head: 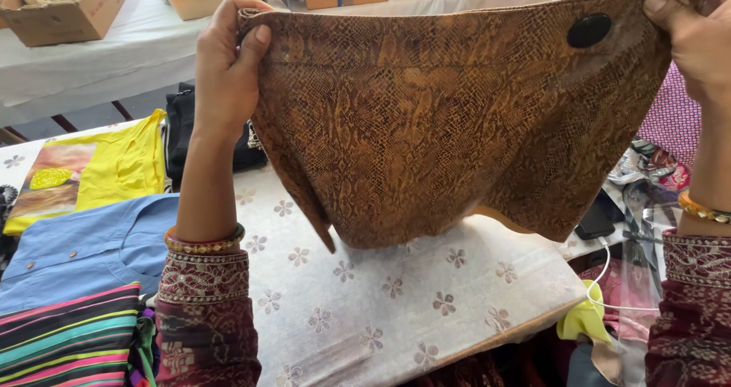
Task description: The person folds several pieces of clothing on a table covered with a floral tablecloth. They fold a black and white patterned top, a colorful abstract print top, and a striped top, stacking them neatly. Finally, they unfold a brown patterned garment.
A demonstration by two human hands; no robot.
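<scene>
The left hand (226, 59), in the upper left of the frame, is closed in a pinch on the top left corner of a brown snake-print garment (449, 120), thumb on the near face and fingers curled behind the edge. The right hand (697, 36), at the upper right edge of the frame and partly cut off, grips the opposite top corner the same way, thumb pressed on the near side. Between the two hands the garment hangs stretched across the upper middle of the frame, its lower edge sagging just above the table (381, 303). A round black button (588, 30) sits near the garment's upper right corner.

Both wrists wear bangles, and the sleeves are dark red with patterned cuffs. The table below is covered in a pale cloth with small flower motifs. At the left of the frame lie a yellow garment (114, 166), a blue shirt (84, 250) and, at the lower left, a striped multicoloured cloth (68, 341). In the upper left corner, a cardboard box (68, 14) stands on another table draped in white.
</scene>
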